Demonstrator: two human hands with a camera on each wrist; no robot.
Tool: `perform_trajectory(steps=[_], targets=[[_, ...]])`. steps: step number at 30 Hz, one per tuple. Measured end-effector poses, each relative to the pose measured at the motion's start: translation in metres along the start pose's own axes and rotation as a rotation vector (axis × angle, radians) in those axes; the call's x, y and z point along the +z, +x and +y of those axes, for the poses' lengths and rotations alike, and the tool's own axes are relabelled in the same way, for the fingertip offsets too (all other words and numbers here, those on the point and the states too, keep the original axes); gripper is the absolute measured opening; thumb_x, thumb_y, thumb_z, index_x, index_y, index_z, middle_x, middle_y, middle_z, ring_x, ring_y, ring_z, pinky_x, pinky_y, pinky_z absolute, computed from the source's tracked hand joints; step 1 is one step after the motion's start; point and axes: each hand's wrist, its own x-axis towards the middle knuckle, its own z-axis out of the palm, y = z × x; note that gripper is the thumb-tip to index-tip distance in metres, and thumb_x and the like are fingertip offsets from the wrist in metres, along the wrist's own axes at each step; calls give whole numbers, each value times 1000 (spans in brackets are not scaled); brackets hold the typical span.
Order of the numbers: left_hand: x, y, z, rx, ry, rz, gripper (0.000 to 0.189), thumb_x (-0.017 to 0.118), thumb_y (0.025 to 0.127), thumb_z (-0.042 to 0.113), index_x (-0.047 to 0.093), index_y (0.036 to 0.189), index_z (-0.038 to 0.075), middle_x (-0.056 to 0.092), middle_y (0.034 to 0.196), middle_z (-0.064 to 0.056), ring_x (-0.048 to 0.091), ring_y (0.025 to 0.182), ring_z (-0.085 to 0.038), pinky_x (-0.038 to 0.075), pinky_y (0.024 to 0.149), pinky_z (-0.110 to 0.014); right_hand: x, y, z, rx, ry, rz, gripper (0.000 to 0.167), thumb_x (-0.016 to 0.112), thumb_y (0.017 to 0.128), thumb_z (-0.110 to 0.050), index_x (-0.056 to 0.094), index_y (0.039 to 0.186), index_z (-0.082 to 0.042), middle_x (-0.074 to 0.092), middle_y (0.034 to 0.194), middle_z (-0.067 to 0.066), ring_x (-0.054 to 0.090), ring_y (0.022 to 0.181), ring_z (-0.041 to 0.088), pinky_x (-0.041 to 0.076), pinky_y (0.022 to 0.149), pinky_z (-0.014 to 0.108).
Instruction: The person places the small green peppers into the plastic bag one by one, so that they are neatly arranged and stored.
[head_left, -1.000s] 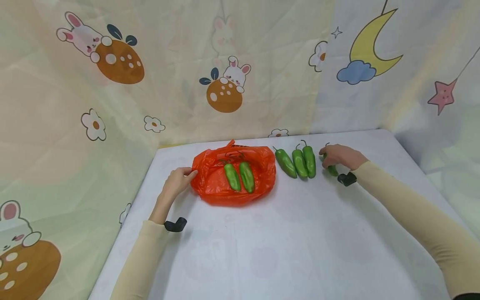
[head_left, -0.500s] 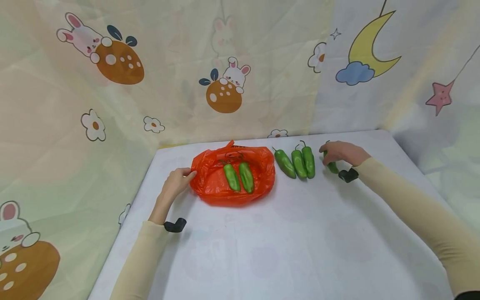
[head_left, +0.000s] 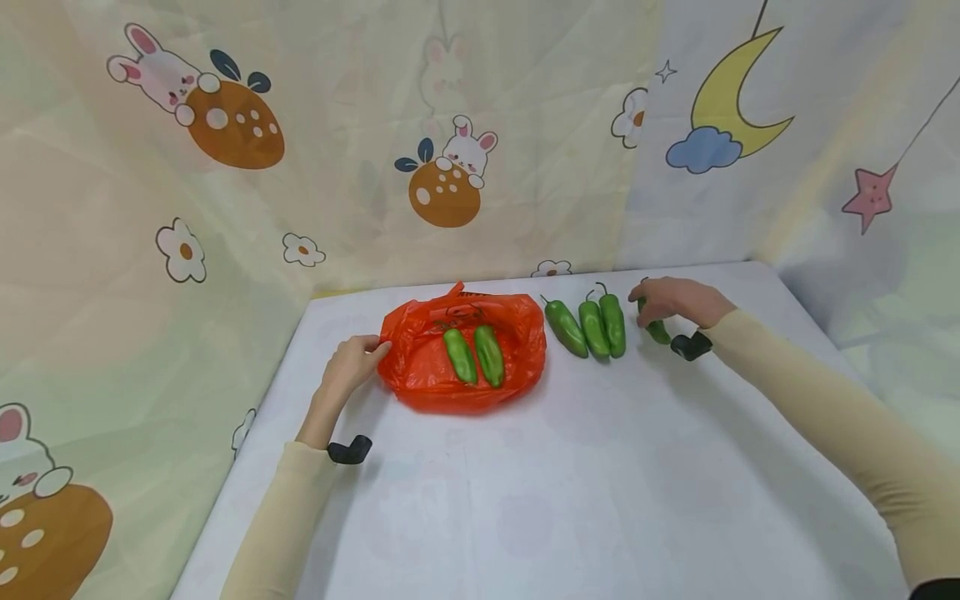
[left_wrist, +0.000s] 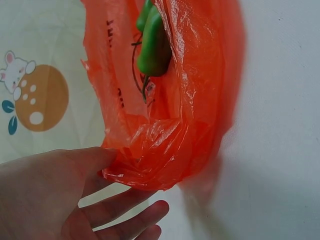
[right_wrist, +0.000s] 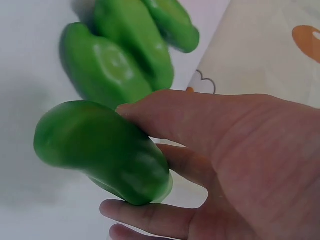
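Note:
My left hand (head_left: 351,365) pinches the left edge of an open red plastic bag (head_left: 411,379) between thumb and index finger. The left wrist view shows its other fingers (left_wrist: 145,217) loose below the rim. Two green peppers (head_left: 460,356) lie side by side in the bag. At the right, my right hand (head_left: 684,302) holds another green pepper (right_wrist: 100,145), thumb on one side and fingers on the other. In the head view the hand hides part of this pepper. Three loose green peppers (head_left: 594,331) lie between the bag and my right hand.
Everything rests on a white-covered table (head_left: 517,500). A patterned cloth (head_left: 337,183) rises behind the table's far edge and along both sides. The loose pepper nearest the bag lies close to its right rim.
The head view has drifted slightly. My right hand and its pepper have shifted a little up and left in it. The left hand keeps its grip on the bag.

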Motion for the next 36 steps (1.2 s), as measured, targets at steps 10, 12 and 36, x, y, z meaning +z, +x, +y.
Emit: perform_trajectory(steps=[10,12,36], targets=[[-2,0,1,-9,-8,3,52,51,104,39,56,142,3,63,134,-21,59,117,-35,51,102,-53,-12,-7,-27,-74,29,6,65,66,89,-22,46,147,1,40,152,30,40,139,46,37,111,63],[-2,0,2,-14,-13,2,53,51,104,39,55,142,3,63,135,-21,59,118,-35,51,102,-53,-13,-10,-34,-95,21,-4,64,66,89,-22,47,146,0,42,151,29,43,136,44,37,111,63],[3,-1,1,-14,-19,8,51,51,104,38,55,142,3,63,135,-20,59,117,-35,51,102,-53,-16,-29,-102,-252,-27,45,59,65,93,-22,48,149,-12,44,154,22,45,136,40,39,112,59]])
